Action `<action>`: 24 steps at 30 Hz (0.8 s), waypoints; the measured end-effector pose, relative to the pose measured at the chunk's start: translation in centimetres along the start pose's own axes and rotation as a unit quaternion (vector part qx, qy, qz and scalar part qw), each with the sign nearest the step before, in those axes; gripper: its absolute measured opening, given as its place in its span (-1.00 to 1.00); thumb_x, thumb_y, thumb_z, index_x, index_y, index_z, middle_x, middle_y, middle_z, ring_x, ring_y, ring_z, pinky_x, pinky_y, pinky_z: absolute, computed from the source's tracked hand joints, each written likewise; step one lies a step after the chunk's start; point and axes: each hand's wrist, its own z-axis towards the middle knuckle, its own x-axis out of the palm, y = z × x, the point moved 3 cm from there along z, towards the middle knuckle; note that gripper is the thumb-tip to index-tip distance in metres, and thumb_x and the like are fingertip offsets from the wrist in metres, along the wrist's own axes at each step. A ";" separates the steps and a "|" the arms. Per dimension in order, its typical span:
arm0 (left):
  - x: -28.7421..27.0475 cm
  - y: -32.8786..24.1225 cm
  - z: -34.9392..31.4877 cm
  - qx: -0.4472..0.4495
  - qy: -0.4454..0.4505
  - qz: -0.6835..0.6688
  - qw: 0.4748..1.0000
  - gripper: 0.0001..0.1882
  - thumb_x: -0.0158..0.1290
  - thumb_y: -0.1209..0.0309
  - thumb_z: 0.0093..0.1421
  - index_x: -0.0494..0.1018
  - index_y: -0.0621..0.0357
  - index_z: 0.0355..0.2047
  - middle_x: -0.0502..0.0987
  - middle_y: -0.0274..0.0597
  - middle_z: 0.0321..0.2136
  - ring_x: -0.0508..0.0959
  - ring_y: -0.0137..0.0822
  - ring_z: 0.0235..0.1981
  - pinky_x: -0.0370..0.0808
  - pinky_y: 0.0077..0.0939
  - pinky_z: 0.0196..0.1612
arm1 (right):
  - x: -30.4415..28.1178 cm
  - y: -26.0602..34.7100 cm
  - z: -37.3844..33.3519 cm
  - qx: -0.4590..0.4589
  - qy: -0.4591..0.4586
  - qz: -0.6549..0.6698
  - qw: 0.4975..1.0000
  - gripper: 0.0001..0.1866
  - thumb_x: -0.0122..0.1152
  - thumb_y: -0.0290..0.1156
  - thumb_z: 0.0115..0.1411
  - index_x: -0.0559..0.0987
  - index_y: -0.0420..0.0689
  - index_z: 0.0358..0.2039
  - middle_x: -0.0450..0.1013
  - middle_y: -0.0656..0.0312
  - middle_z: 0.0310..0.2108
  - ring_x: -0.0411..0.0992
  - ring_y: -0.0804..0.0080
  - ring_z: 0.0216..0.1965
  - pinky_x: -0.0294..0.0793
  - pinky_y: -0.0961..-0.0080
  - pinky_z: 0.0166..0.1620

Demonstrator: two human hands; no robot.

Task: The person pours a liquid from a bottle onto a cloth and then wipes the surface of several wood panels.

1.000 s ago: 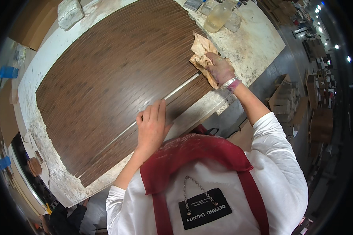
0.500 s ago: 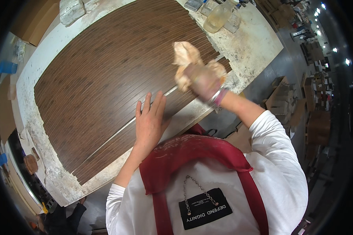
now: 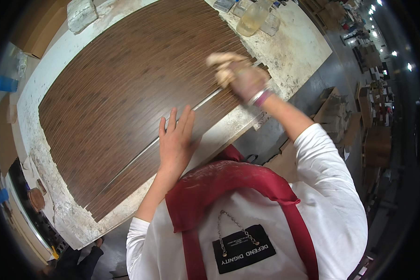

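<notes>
Your left hand [image 3: 175,144] lies flat on the brown boards [image 3: 126,84], with the fingers stretched and a little apart, and it has hold of nothing. This hand rests across the narrow pale gap [image 3: 140,157] which runs between the boards, from about half past seven to half past one. At one o'clock from it, your right hand [image 3: 248,84] is curled around a bunched tan cloth [image 3: 225,70]. The hand and the cloth are blurred, so I cannot tell how tight each finger closes, nor how hard the cloth presses. The cloth is over the boards, near their right-hand end, where the upper end of the gap meets it. On the right wrist you wear a pink band [image 3: 264,97]. The boards lie on a stained white table [image 3: 298,51], which shows around them. At twelve o'clock from your right hand, a bottle [image 3: 250,22] with yellowish liquid lies on the table, beside a grey block [image 3: 270,26]. At eleven o'clock from your left hand, there is a whitish block [image 3: 81,16], and at ten o'clock, a blue cup [image 3: 7,84].
</notes>
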 end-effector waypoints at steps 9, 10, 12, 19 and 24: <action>0.0 -0.1 0.2 -0.007 0.009 0.004 1.000 -0.18 0.34 0.27 -0.11 0.30 0.08 0.20 0.25 -0.29 0.27 0.19 -0.03 0.30 0.11 0.09 0.27 | 3.2 -0.5 -0.8 -0.164 -0.107 -0.095 0.976 -0.82 0.20 -0.36 0.13 0.56 -0.05 -0.23 0.56 0.19 -0.34 0.55 0.27 -0.35 0.55 0.34 -0.28; 0.0 -0.1 0.1 -0.005 0.011 0.008 1.000 -0.18 0.34 0.27 -0.11 0.30 0.08 0.20 0.25 -0.29 0.27 0.19 -0.03 0.30 0.11 0.09 0.27 | 1.6 -1.0 -0.1 0.014 -0.025 -0.096 0.995 -0.83 0.22 -0.35 0.13 0.55 -0.04 -0.24 0.57 0.21 -0.34 0.55 0.32 -0.37 0.56 0.36 -0.32; -0.3 -0.5 0.3 0.001 0.005 0.005 1.000 -0.19 0.34 0.27 -0.10 0.30 0.08 0.20 0.26 -0.29 0.27 0.19 -0.03 0.30 0.12 0.09 0.26 | 1.0 -4.2 1.1 -0.094 -0.104 -0.132 0.981 -0.83 0.23 -0.37 0.10 0.56 -0.03 -0.25 0.57 0.23 -0.38 0.54 0.35 -0.44 0.55 0.37 -0.38; -0.4 -0.4 0.3 -0.011 0.006 -0.001 1.000 -0.20 0.34 0.28 -0.09 0.31 0.09 0.19 0.26 -0.25 0.27 0.20 -0.01 0.30 0.12 0.10 0.26 | 3.2 -0.3 -1.1 -0.156 -0.102 -0.112 0.976 -0.80 0.25 -0.38 0.07 0.56 -0.04 -0.25 0.56 0.17 -0.30 0.54 0.32 -0.37 0.55 0.36 -0.30; -0.5 -0.7 0.4 -0.005 0.003 -0.003 1.000 -0.21 0.33 0.26 -0.08 0.31 0.10 0.20 0.25 -0.25 0.28 0.20 -0.01 0.30 0.12 0.10 0.26 | 0.4 -3.3 0.8 -0.090 -0.094 -0.153 0.980 -0.84 0.16 -0.35 0.16 0.55 -0.09 -0.26 0.55 0.13 -0.31 0.54 0.23 -0.34 0.54 0.30 -0.28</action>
